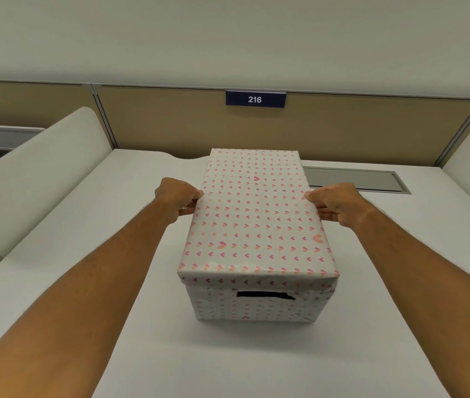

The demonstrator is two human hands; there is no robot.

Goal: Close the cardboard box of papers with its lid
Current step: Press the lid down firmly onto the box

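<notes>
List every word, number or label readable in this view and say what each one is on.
"216": white digits on a dark blue plate fixed at the top edge of the tan partition panel behind the desk.

No other text is there to read. The lid and the box carry only a pattern of pink and orange hearts, no words or brand.

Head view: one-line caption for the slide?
Both hands hold heart-patterned lid on box at desk 216.
</notes>
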